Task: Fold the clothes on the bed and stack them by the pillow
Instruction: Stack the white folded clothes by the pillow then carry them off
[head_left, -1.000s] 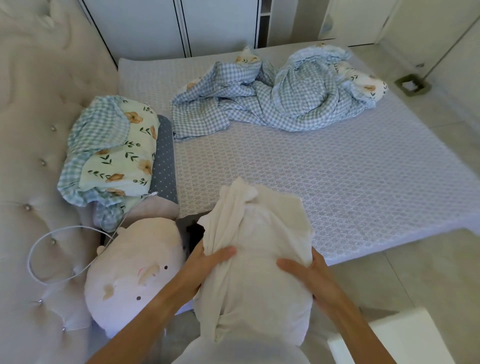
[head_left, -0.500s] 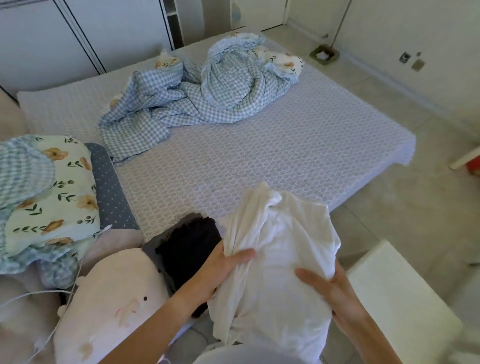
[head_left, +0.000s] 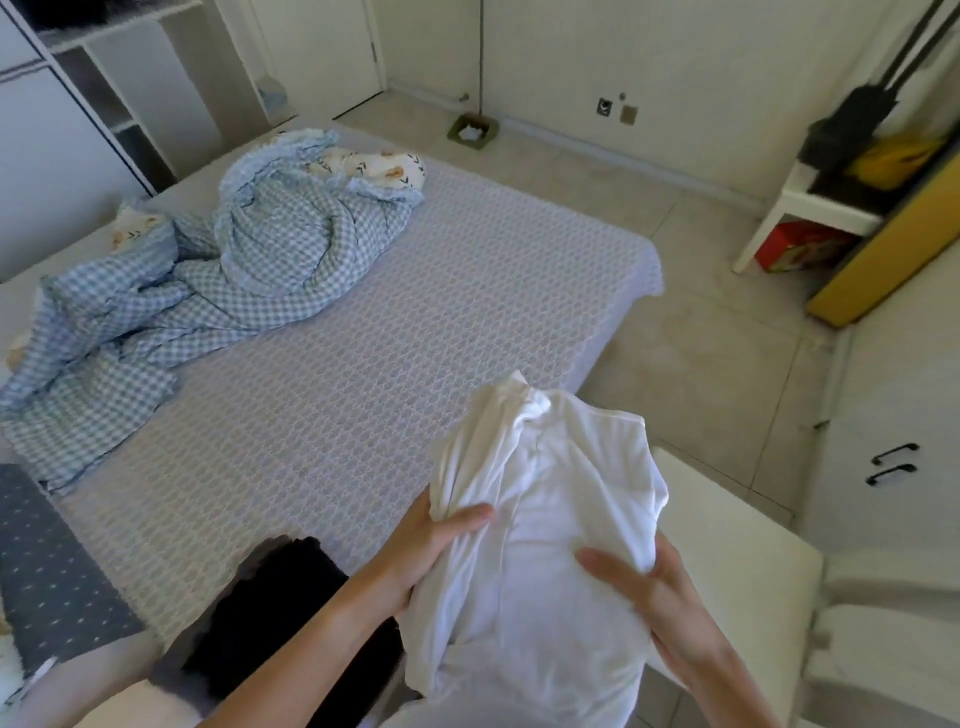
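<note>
Both hands grip the white garment (head_left: 545, 519) at lower center, left hand (head_left: 431, 545) pinching its left edge, right hand (head_left: 639, 587) clutching the right. Long axis runs up-frame; open bed (head_left: 363, 389) lies just left, so the left hand's nearer.

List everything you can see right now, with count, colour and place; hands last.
white garment: 1, white, held up over the near bed edge
dark garment: 1, black, near edge of the bed, left of the white one
checked quilt: 1, blue and white with a floral lining, crumpled at the far left of the bed
bed: 1, pale lilac patterned cover, centre
dotted cushion: 1, grey with pale dots, lower left
white surface: 1, right of the bed, near
dustpan: 1, green, floor by the far wall
small table: 1, white, right wall
left hand: 1, grips the white garment's left side
right hand: 1, holds its right side
</note>
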